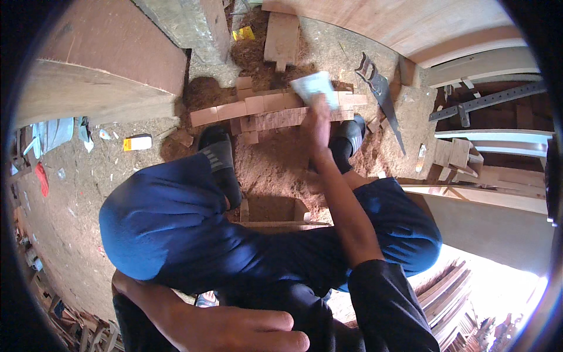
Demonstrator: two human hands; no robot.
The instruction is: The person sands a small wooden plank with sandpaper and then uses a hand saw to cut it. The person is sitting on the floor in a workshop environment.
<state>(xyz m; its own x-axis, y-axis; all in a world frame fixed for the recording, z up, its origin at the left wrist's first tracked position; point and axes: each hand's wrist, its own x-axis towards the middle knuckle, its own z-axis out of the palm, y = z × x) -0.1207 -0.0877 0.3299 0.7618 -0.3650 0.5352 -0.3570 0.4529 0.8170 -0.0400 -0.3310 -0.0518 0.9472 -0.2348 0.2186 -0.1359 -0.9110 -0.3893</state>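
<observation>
My right hand [319,120] reaches forward between my knees, closed on a pale blue-white flat sheet or packet [308,85] that is blurred. Beneath and behind it lies a row of small wooden blocks [231,110] across a longer rough wooden piece [272,120], on sawdust between my sandaled feet. My left hand [252,328] is low in the view over my lap, its fingers loosely stretched with nothing seen in them. A handsaw [387,105] lies on the floor to the right of the blocks.
Large wooden panels [111,58] stand at top left and top right. A flat board [281,38] lies beyond the blocks. Scraps, a red item [42,179] and a white-yellow carton [138,142] lie left. Wood pieces and a dark metal bar [487,102] are at right.
</observation>
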